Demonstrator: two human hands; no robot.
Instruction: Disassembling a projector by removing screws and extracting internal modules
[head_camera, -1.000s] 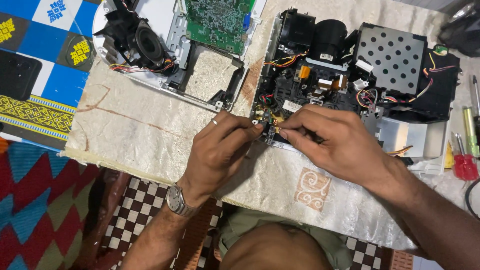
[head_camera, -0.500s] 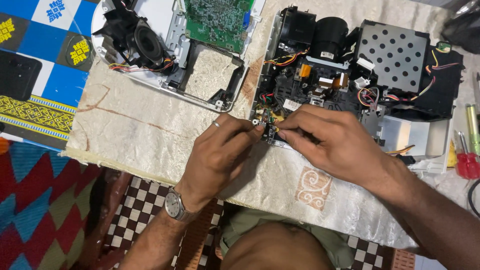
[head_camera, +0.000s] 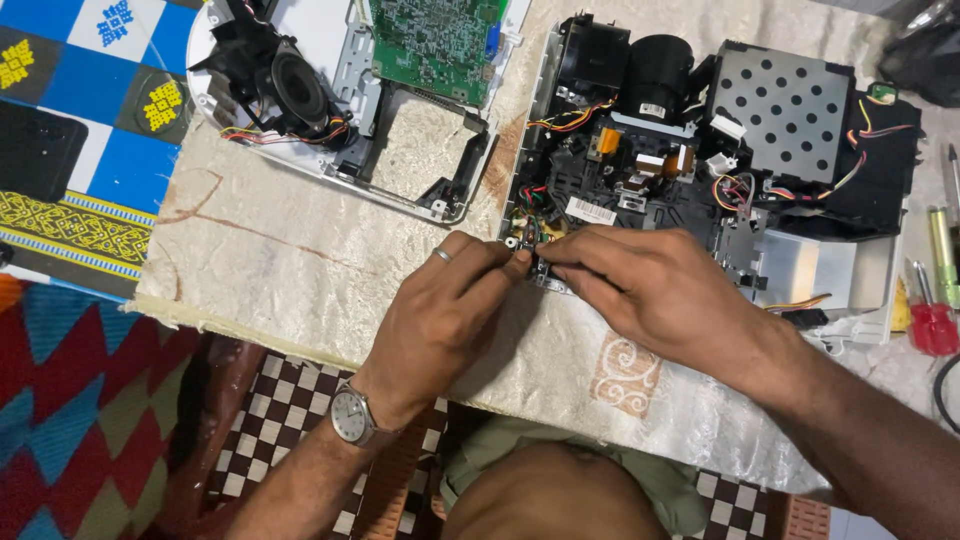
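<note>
Both hands (head_camera: 540, 290) pinch a small part (head_camera: 527, 258) at the opened projector's (head_camera: 700, 170) near edge.

- Left hand (head_camera: 440, 305): barely moved; fingertips have stayed pinched at the near-left corner of the opened projector chassis (head_camera: 700, 170). Knuckles sit slightly flatter than 1 s ago.
- Right hand (head_camera: 655, 290): fingers have drawn in a touch toward the left hand, tips now meeting it at the same small part (head_camera: 528, 252). 1 s ago there was a bit more gap between the two.
- Small part itself: too hidden by the fingertips to tell whether it shifted.
- View: camera drifted slightly, the whole scene slid a little in frame. That is head motion, not things moving on the table.
</note>
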